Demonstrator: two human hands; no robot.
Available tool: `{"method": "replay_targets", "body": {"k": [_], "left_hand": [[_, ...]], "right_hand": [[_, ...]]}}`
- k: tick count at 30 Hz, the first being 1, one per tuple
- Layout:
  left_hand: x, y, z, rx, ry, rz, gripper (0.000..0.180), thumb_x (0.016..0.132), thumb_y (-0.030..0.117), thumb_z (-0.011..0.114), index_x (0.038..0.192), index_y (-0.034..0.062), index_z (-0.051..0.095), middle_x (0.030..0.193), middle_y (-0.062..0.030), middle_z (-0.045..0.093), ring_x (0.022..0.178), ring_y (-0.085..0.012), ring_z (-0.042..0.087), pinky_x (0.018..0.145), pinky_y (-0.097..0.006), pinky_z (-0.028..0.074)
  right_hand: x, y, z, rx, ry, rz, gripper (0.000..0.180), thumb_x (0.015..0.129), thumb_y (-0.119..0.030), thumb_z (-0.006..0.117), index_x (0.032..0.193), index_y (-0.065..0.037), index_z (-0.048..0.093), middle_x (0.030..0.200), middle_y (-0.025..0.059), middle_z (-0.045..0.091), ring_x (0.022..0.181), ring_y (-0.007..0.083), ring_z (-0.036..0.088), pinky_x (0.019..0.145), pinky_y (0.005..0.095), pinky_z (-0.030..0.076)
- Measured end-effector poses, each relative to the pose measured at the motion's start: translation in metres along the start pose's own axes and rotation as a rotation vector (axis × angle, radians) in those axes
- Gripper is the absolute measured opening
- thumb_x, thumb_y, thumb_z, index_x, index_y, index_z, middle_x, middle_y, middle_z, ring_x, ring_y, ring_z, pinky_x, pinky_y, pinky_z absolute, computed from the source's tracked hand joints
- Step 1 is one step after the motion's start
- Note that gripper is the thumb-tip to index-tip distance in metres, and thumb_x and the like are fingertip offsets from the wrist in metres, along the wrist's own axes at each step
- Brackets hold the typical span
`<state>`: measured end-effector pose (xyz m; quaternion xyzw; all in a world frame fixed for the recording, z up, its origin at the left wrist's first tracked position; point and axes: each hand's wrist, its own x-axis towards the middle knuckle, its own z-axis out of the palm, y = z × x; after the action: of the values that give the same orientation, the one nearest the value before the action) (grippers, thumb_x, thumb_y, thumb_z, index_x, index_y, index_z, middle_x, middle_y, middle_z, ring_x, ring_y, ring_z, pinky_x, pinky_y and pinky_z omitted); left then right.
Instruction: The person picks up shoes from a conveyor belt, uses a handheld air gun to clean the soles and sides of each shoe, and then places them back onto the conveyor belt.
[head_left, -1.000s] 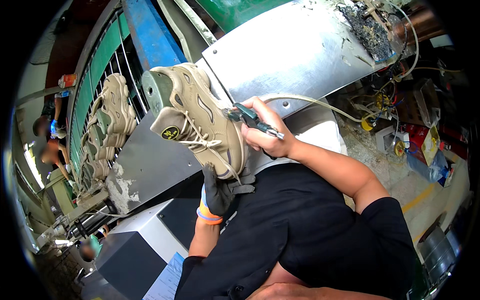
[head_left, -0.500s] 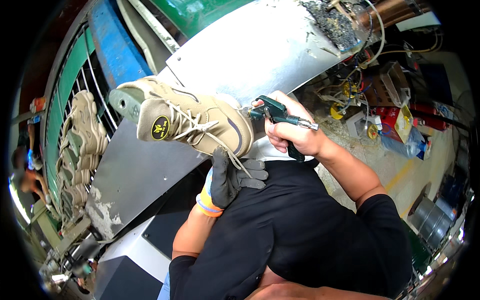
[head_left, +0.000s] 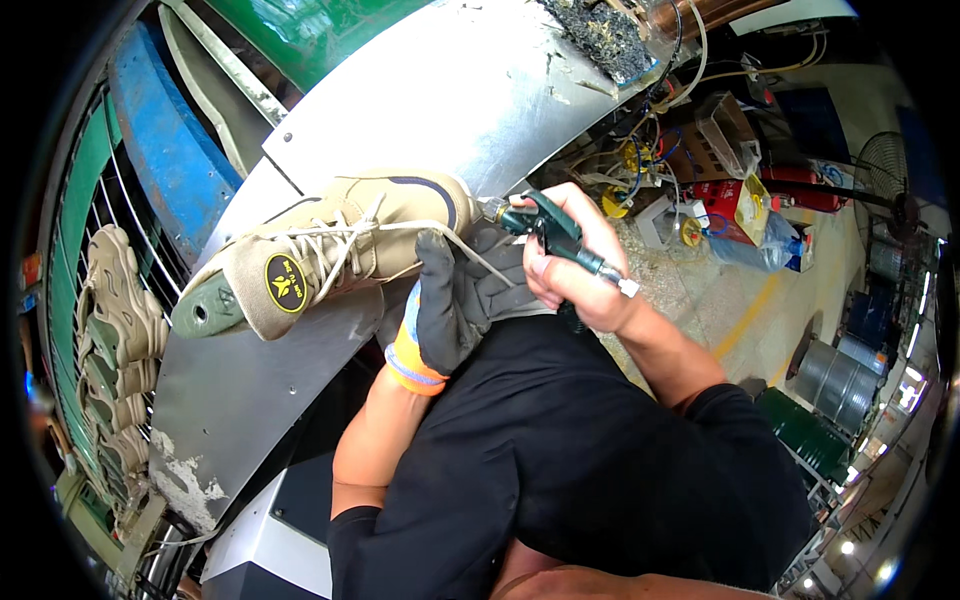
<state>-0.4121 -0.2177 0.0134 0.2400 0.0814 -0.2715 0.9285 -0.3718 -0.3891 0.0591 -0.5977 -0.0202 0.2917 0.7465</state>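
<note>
We hold the tan lace-up boot [head_left: 340, 250] in front of our chest, over the curved grey sheet-metal cover [head_left: 420, 110] of the machine. Its long axis runs almost level across the view, tilted a little: the heel end with its dark trim sits toward our right and slightly higher, and the toe end, with the round yellow badge on the tongue and the green plastic last [head_left: 205, 312] sticking out of the opening, points to our left and slightly lower. The laces face us

Our left hand [head_left: 455, 295], in a dark grey glove with an orange cuff, is closed around the underside of the boot near the heel, fingers wrapped up over the side, so it carries the boot's weight. Our right hand [head_left: 575, 265], bare, is clenched around a small dark green air tool [head_left: 540, 225] with a metal nozzle; a hose fitting sticks out behind the palm. The nozzle points left and meets the boot at the heel end, just beside the gloved fingers, though we cannot tell whether the tip quite touches the leather

So the boot lies to the left of the tool hand, and the heel is the near end for it; the toe is well apart from the nozzle, along the boot's length. Further left, more tan boots [head_left: 115, 320] sit in a row on a green wire rack [head_left: 80, 230]
</note>
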Motion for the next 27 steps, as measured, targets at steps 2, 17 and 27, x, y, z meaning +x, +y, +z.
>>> {"method": "replay_targets", "body": {"k": [2,17,27], "left_hand": [[0.006,0.0,-0.003,0.039,0.045,0.024,0.085,0.093,0.068,0.03,0.136,-0.0058,0.037,0.127,-0.0207,0.054,0.112,-0.0286,0.059,0.098,-0.039,0.048],[-0.145,0.098,0.026,0.945,0.659,0.434,0.072,0.082,0.029,0.064,0.143,0.0051,0.035,0.143,-0.0144,0.043,0.122,-0.0344,0.05,0.098,-0.052,0.045],[-0.096,0.052,-0.016,1.62,1.16,1.022,0.053,0.081,0.005,0.07,0.13,-0.0033,0.052,0.129,-0.0189,0.056,0.116,-0.0311,0.056,0.099,-0.037,0.042]], "right_hand": [[-0.004,0.021,0.004,-0.11,0.085,-0.148,0.037,0.084,-0.003,0.054,0.118,0.001,0.042,0.079,0.0014,0.055,0.061,0.0044,0.048,0.056,0.0213,0.041],[0.101,0.025,-0.006,0.025,-0.141,-0.215,0.038,0.089,-0.009,0.054,0.124,0.002,0.043,0.079,0.01,0.061,0.065,0.0139,0.06,0.058,0.0257,0.05],[0.134,0.013,-0.043,0.056,-0.068,-0.333,0.039,0.087,-0.008,0.059,0.122,0.002,0.047,0.08,0.0096,0.062,0.067,0.0141,0.062,0.058,0.0239,0.049]]}}
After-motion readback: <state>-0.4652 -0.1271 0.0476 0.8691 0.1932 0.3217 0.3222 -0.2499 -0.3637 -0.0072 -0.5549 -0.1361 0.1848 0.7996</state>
